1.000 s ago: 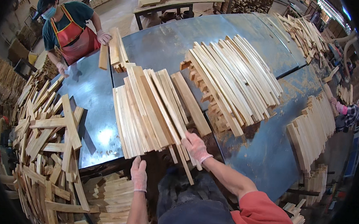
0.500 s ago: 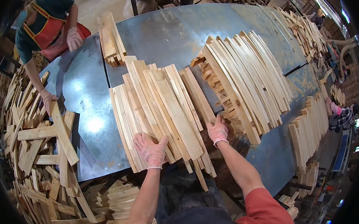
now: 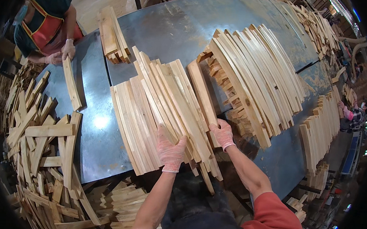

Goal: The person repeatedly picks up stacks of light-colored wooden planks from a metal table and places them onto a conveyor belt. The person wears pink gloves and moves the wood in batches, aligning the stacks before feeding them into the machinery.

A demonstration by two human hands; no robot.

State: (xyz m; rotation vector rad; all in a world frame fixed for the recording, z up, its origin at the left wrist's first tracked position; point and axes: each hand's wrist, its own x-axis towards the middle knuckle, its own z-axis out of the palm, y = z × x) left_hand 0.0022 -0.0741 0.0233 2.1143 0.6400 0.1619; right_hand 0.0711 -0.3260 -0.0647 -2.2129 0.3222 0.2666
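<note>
Metal tabletop [image 3: 168, 28] carries wooden strips [image 3: 162, 113], judged stiff, best gripped by outer edges, your left hand [image 3: 171, 150] on them, thumb spread, right hand [image 3: 223, 135] curled at the near end of a board [image 3: 203, 93], clamping unclear.

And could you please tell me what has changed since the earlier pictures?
The left hand has moved from the near edge of the pile onto its top. The right hand has let go of the pile and shifted right, taking the near end of a separate board. The co-worker has drawn a strip off the heap. The big stack and small stack stayed put.
</note>
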